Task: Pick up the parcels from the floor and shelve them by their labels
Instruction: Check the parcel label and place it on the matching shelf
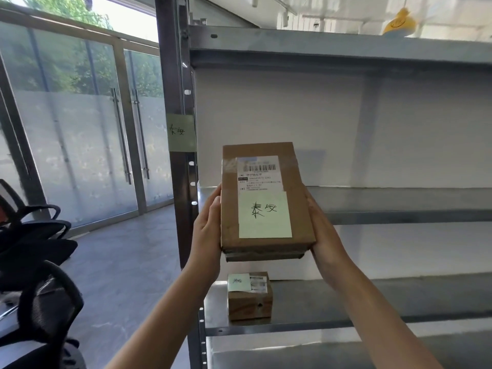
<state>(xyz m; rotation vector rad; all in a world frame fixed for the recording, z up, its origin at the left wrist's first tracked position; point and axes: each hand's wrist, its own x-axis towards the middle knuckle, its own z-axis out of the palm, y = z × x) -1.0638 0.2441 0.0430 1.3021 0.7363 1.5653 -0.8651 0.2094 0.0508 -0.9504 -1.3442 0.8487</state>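
In front of a grey metal shelving unit (346, 46), a brown cardboard parcel (266, 201) is held up in the air between two bare hands. The left hand (206, 230) is pressed flat against the parcel's left side and the right hand (323, 230) against its right side, so the parcel is gripped from both sides with nothing under it. A printed shipping label and a pale handwritten note (263, 215) are stuck to its upper face. A green paper tag (181, 132) with matching handwriting is fixed to the shelf's upright post, beside the middle shelf (399, 201), which is seen just behind the parcel. A smaller parcel (249, 296), bearing a different note, is already set on the shelf below.

The main risk is judged to be misplacement: were the parcel lowered too far, it would land on the wrong shelf beside the smaller one. A slip is also possible, since only side pressure holds it. Its far edge could be knocked against the shelf lip if pushed in too low.
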